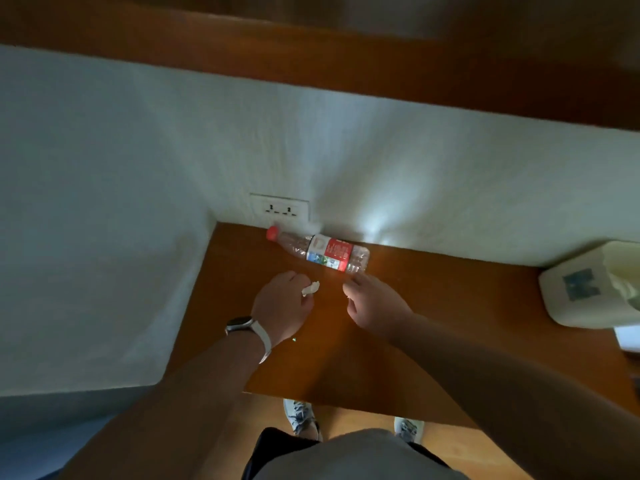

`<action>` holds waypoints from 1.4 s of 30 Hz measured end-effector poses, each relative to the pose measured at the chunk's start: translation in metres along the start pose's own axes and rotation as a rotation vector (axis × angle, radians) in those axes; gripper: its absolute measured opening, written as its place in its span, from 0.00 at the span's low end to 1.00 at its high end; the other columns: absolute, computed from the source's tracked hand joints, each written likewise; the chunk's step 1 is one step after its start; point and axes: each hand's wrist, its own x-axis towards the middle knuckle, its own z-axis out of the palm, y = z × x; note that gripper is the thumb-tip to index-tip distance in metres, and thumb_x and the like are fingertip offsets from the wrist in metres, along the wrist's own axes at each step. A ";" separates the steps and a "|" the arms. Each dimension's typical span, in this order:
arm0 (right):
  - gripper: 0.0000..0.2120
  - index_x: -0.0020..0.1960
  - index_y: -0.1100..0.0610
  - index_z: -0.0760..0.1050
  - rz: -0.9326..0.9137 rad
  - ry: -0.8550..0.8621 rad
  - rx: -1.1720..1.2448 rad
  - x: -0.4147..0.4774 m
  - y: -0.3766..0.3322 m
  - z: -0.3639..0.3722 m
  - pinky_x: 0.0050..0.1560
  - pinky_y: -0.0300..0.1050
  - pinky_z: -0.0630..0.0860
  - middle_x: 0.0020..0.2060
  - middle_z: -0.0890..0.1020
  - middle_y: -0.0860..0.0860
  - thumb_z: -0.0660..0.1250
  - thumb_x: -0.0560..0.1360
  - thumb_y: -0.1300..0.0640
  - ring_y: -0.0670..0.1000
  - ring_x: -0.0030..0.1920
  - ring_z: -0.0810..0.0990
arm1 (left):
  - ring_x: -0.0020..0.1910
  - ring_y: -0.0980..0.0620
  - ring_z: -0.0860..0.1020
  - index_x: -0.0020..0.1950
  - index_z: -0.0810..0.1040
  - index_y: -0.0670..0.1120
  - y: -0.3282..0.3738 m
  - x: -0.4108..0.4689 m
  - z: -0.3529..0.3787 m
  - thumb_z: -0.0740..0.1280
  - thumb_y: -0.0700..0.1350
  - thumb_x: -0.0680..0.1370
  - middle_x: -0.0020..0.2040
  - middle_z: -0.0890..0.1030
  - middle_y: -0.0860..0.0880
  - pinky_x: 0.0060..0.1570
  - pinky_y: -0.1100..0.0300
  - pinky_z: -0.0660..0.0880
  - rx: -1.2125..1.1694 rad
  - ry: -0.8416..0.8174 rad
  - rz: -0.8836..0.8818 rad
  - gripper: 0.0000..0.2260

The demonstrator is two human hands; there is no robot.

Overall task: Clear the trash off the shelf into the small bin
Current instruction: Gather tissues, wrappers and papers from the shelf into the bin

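My left hand [282,308] is curled around a small crumpled white scrap [310,288], pinched at the fingertips with a bit of it poking out, so that piece is secure. I should keep it tucked in so it does not drop. The plastic bottle [322,251] lies on its side at the back of the shelf [450,323], right by the wall, with its red cap [272,233] pointing left. My right hand [375,306] hovers just beside the bottle's base, fingers loosely bent and holding nothing that I can see. I cannot tell whether a fingertip touches the plastic yet. I think the best grip is around the labelled middle, since the body looks thin and may roll or crumple if I nudge one end. The white wall [104,202] turns a corner at the shelf's left end, and a double socket [280,209] sits just above the cap. The shelf is warm brown wood, dimly lit. At its far right stands a white container [581,289] with a blue mark, probably the small bin, well apart from the bottle.
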 end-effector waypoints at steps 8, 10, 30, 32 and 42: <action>0.06 0.53 0.55 0.73 0.277 0.177 0.032 -0.079 0.085 -0.067 0.53 0.46 0.76 0.51 0.74 0.50 0.59 0.79 0.58 0.50 0.53 0.74 | 0.45 0.52 0.78 0.60 0.79 0.47 0.126 0.034 0.005 0.66 0.46 0.79 0.52 0.82 0.49 0.40 0.64 0.73 -0.030 0.001 0.247 0.11; 0.05 0.52 0.55 0.73 0.316 0.248 0.042 -0.105 0.106 -0.081 0.51 0.43 0.75 0.49 0.73 0.48 0.59 0.79 0.58 0.48 0.50 0.74 | 0.44 0.53 0.77 0.59 0.78 0.48 0.164 0.042 0.011 0.66 0.47 0.79 0.50 0.81 0.50 0.39 0.63 0.74 -0.021 -0.014 0.291 0.10; 0.03 0.48 0.59 0.75 0.582 0.627 0.162 -0.307 0.307 -0.124 0.41 0.48 0.74 0.47 0.77 0.53 0.64 0.77 0.60 0.53 0.42 0.75 | 0.47 0.55 0.74 0.56 0.78 0.52 0.454 0.081 0.100 0.60 0.48 0.79 0.51 0.78 0.54 0.43 0.62 0.69 0.025 -0.165 0.424 0.09; 0.04 0.50 0.58 0.76 0.601 0.626 0.189 -0.314 0.321 -0.121 0.45 0.49 0.77 0.48 0.78 0.53 0.64 0.78 0.58 0.53 0.44 0.76 | 0.47 0.54 0.74 0.55 0.78 0.52 0.469 0.086 0.108 0.61 0.49 0.79 0.51 0.78 0.53 0.43 0.62 0.69 0.055 -0.170 0.410 0.09; 0.05 0.49 0.59 0.77 0.556 0.632 0.279 -0.312 0.352 -0.107 0.44 0.47 0.76 0.46 0.78 0.53 0.64 0.78 0.59 0.53 0.45 0.76 | 0.57 0.48 0.75 0.59 0.80 0.48 0.510 0.098 0.136 0.63 0.48 0.79 0.57 0.79 0.50 0.54 0.53 0.75 0.152 -0.191 0.423 0.11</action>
